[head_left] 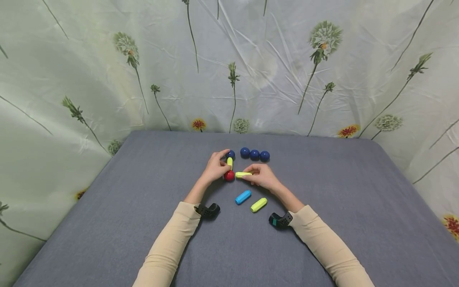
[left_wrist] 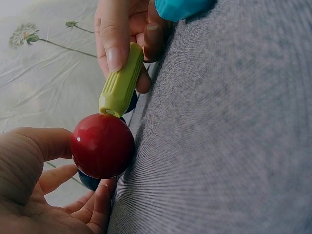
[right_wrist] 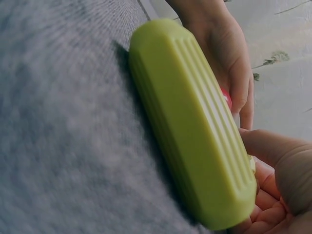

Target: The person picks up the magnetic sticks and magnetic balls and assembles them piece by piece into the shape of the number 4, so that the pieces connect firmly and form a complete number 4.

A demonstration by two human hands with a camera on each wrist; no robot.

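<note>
My left hand (head_left: 214, 166) holds a yellow-green toy rod (head_left: 230, 162) that stands between a dark blue ball (head_left: 232, 154) and a glossy red ball (head_left: 229, 175). Its thumb lies by the red ball, and a forefinger reaches the blue one. Between thumb and fingers, my right hand (head_left: 263, 176) pinches a second yellow-green rod (left_wrist: 122, 80). One end of that rod points at the red ball (left_wrist: 102, 146); in the left wrist view it appears to touch, while the head view shows a slight gap. The first rod is hidden behind the red ball in the left wrist view.
Three dark blue balls (head_left: 254, 154) sit in a row behind the hands. Nearer the person lie a light blue rod (head_left: 243, 197) and a loose yellow-green rod (head_left: 259, 205), large in the right wrist view. A flower-patterned cloth (head_left: 272, 71) hangs behind the grey table (head_left: 143, 171).
</note>
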